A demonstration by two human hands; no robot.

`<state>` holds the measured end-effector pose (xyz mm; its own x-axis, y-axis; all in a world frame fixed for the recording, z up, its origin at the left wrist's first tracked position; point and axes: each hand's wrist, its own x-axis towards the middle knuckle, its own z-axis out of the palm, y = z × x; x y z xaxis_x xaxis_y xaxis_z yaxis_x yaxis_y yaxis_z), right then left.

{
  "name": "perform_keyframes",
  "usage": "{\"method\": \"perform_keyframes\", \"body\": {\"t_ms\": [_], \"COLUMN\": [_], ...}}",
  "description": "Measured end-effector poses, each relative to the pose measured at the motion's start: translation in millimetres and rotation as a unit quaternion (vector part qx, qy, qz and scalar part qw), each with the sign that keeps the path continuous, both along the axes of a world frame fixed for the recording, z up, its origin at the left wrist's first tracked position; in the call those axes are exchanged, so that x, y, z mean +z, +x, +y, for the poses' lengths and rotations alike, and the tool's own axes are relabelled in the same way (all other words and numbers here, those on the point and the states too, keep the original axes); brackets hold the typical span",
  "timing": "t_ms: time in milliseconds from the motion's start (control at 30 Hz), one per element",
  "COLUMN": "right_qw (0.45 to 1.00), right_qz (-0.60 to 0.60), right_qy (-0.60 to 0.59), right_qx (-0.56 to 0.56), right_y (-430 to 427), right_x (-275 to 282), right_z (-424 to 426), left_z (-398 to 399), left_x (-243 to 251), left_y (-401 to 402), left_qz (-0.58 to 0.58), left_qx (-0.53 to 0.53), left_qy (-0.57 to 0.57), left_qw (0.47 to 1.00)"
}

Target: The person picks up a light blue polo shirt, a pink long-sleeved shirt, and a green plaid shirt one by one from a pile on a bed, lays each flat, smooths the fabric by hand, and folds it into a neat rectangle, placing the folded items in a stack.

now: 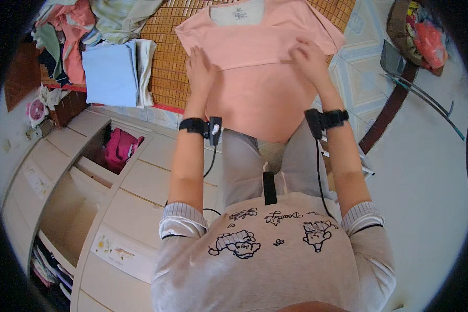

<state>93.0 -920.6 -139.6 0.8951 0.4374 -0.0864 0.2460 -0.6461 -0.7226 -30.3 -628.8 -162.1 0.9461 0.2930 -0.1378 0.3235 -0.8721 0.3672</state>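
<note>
A pink shirt (261, 97) lies spread before me on a bamboo slat mat, its neckline at the far side. Its lower part hangs over the near edge toward my lap. A seam or folded edge crosses its middle. My left hand (201, 70) rests at the shirt's left side, fingers spread a little and nothing seen in them. Over the right end of that edge is my right hand (310, 58), with bent fingers. It is slightly blurred, and whether it pinches the cloth cannot be seen.
Folded light-blue cloth (109, 74) lies left on the bamboo mat (167, 74), near heaped clothes (76, 27). A cabinet (136, 202) with open compartments, one holding a magenta bag (121, 150), stands at left. A dustpan (392, 58) and a filled box (399, 35) are at right.
</note>
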Motion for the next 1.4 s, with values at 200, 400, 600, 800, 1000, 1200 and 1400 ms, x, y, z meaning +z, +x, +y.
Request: {"method": "perform_keyframes", "body": {"t_ms": [200,400,600,800,1000,1200,1400], "right_qw": [0.995,0.983,0.946,0.957,0.969,0.965,0.915], "right_qz": [-0.054,-0.008,0.117,0.12,0.035,0.098,0.213], "right_qy": [-0.085,-0.057,-0.016,0.003,-0.035,0.033,0.249], "right_qx": [0.021,-0.173,-0.301,-0.265,-0.243,-0.242,-0.236], "right_y": [-15,-5,11,37,35,37,47], "right_x": [-33,-34,-87,-121,-122,-83,-11], "right_z": [10,-62,-127,-126,-138,-167,-175], "left_z": [-7,-26,-74,-90,-91,-111,-110], "left_x": [6,24,13,22,6,25,60], "left_y": [-52,-88,-131,-159,-182,-153,-106], "left_qz": [0.034,0.208,0.351,0.329,0.156,0.283,0.188], "left_qx": [-0.005,0.079,0.092,0.169,0.157,0.162,0.068], "left_qy": [-0.099,-0.036,-0.077,-0.14,-0.155,-0.152,-0.152], "left_qw": [0.995,0.974,0.929,0.918,0.963,0.933,0.968]}}
